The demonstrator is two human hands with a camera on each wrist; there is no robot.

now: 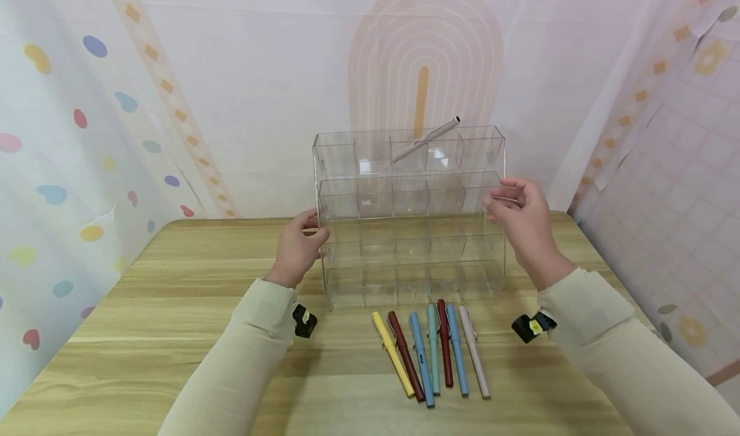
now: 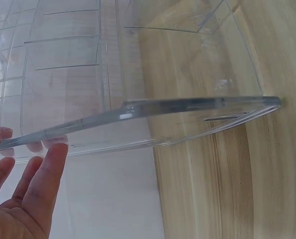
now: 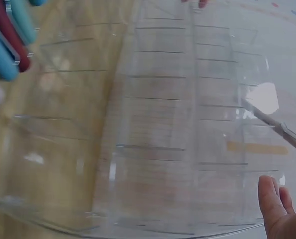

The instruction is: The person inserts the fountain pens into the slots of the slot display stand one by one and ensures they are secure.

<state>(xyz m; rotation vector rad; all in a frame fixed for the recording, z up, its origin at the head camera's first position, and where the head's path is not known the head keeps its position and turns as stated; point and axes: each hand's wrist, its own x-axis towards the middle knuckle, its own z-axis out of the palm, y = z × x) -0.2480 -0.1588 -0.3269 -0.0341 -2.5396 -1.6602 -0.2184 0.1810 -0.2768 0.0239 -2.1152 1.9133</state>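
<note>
A clear acrylic tiered rack (image 1: 412, 227) with rows of small compartments stands upright on the table. My left hand (image 1: 296, 248) grips its left side panel, the thumb on one face and the fingers (image 2: 43, 184) on the other. At the right side of the rack, my right hand (image 1: 523, 221) is raised with loosely bent fingers, overlapping the rack's edge in the head view; nothing shows between thumb and fingers (image 3: 271, 204). A pale pinkish-grey pen (image 1: 428, 139) leans slantwise in the top tier, its upper end toward the right.
In front of the rack lie several capped pens side by side: a yellow pen (image 1: 393, 354), dark red pens (image 1: 444, 343), blue pens (image 1: 457, 349), a teal pen (image 1: 433, 349) and a pale pink pen (image 1: 474, 352). A patterned curtain (image 1: 260, 102) hangs behind the wooden table (image 1: 191, 307).
</note>
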